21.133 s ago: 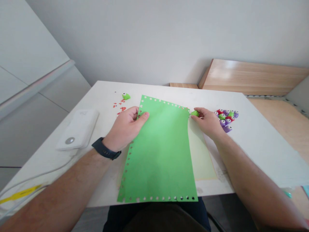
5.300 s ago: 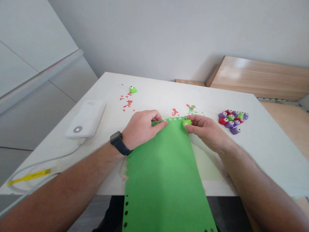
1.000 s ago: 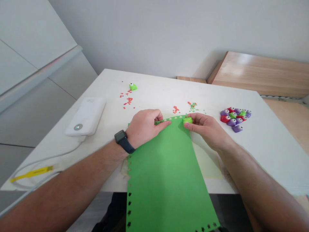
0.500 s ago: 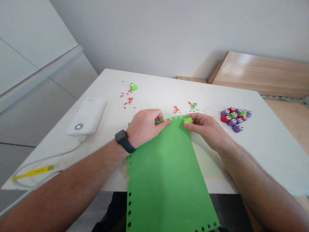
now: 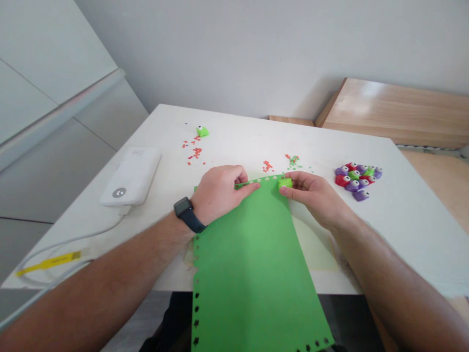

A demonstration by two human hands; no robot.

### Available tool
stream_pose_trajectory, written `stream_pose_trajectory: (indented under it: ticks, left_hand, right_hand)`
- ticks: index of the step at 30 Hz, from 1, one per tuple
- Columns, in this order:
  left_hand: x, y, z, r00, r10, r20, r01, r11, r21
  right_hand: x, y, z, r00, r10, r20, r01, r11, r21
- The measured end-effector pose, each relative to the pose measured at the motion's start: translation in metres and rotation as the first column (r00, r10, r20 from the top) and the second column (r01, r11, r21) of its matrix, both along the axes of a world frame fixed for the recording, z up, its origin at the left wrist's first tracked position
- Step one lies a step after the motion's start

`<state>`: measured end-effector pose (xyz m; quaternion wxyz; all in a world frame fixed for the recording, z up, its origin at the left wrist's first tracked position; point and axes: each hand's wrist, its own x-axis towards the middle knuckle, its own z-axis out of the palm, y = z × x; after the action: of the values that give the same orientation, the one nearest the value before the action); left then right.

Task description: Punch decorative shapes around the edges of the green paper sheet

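Note:
A green sheet of paper (image 5: 252, 264) lies toward me and hangs past the table's front edge, with small shapes punched along its left, top and bottom edges. My left hand (image 5: 223, 190), wearing a dark watch (image 5: 188, 214), pinches the sheet's top edge, thumb on the upper face. At the top right corner, my right hand (image 5: 311, 193) grips a small light-green craft punch (image 5: 285, 183) between thumb and fingers. The punch sits on the paper's edge; whether it is pressed down I cannot tell.
Several purple, red and green craft punches (image 5: 354, 178) cluster at right. Another green punch (image 5: 202, 131) stands at the back left. Red paper bits (image 5: 197, 152) and green bits (image 5: 293, 162) are scattered on the white table (image 5: 234, 132). A white power bank (image 5: 134, 176) with a cable lies left.

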<state>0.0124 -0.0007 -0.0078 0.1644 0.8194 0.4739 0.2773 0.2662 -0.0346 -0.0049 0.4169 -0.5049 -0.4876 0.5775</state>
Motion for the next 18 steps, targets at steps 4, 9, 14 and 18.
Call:
stream_pose_trajectory:
  ticks: [4, 9, 14, 18]
  left_hand:
    - [0.0004, 0.0005, -0.0005, 1.0, -0.003, 0.004, 0.003, 1.0, 0.005]
    - [0.0008, 0.0002, 0.0001, 1.0, 0.005, 0.0, -0.005, 1.0, -0.005]
    - [-0.0001, -0.0003, 0.0012, 1.0, 0.002, -0.003, -0.002, 1.0, -0.008]
    - [0.0001, -0.0004, 0.0014, 1.0, 0.004, 0.002, -0.004, 1.0, -0.016]
  right_hand:
    - [-0.0001, -0.0001, 0.0005, 1.0, 0.002, 0.001, -0.002, 1.0, -0.004]
    - [-0.0009, -0.0002, 0.0008, 1.0, -0.003, 0.0, 0.003, 1.0, -0.003]
    - [-0.0009, 0.0002, 0.0005, 1.0, 0.003, 0.007, -0.003, 1.0, 0.0]
    - [0.0, 0.0011, -0.0013, 1.0, 0.012, 0.014, -0.013, 1.0, 0.015]
